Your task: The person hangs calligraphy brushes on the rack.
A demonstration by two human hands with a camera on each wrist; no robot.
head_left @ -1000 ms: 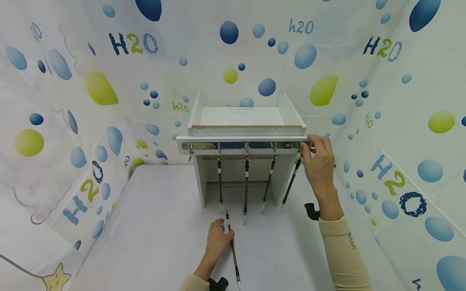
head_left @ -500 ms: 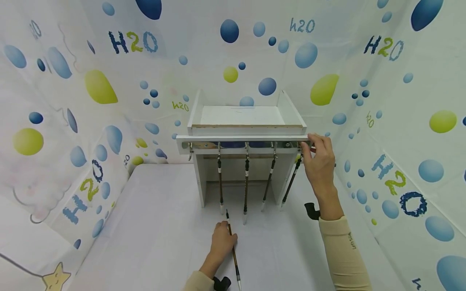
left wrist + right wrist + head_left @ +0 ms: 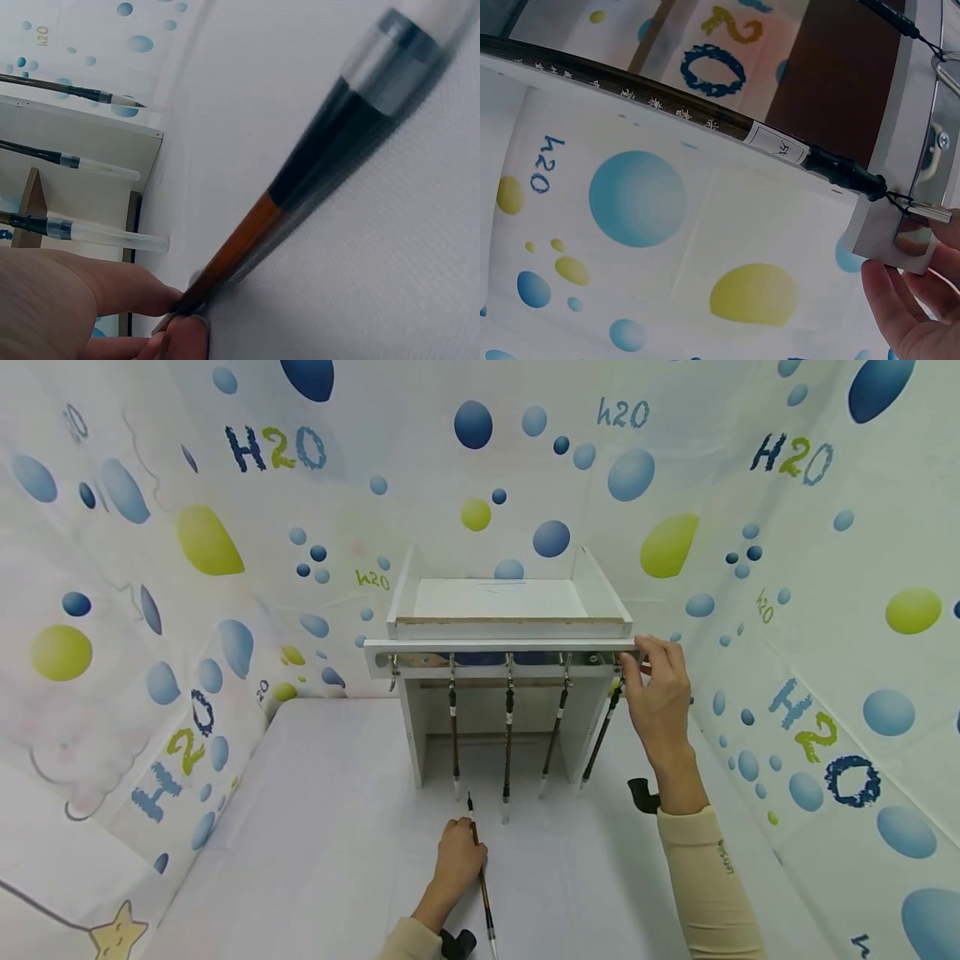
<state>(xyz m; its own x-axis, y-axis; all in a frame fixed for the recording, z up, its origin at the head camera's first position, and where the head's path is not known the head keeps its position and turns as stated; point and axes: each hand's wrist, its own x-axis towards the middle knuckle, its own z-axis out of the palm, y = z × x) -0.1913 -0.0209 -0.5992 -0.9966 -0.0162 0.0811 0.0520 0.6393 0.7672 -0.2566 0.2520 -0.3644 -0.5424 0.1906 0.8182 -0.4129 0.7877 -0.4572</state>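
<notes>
My left hand (image 3: 456,860) pinches the brown handle of a calligraphy brush (image 3: 484,893) on the white table. In the left wrist view the brush (image 3: 315,142) slants up to the right, its clear-capped tip end towards the camera. My right hand (image 3: 660,689) grips the right end of the metal-faced hook rail (image 3: 480,647) of a white rack. In the right wrist view the thumb of that hand (image 3: 922,315) lies by the last hook, from which a dark brush (image 3: 705,112) hangs by its loop. Several brushes (image 3: 507,743) hang along the rail, tips down.
The white rack (image 3: 412,727) stands at the back of the table (image 3: 322,843), with a tray-like top (image 3: 495,597). At the rail's left end is a bare hook (image 3: 393,675). A patterned cloth (image 3: 420,460) covers the surrounding walls.
My left hand has moved slightly right and its fingers have closed onto the brush on the table. My right hand has stayed at the rail's end.
</notes>
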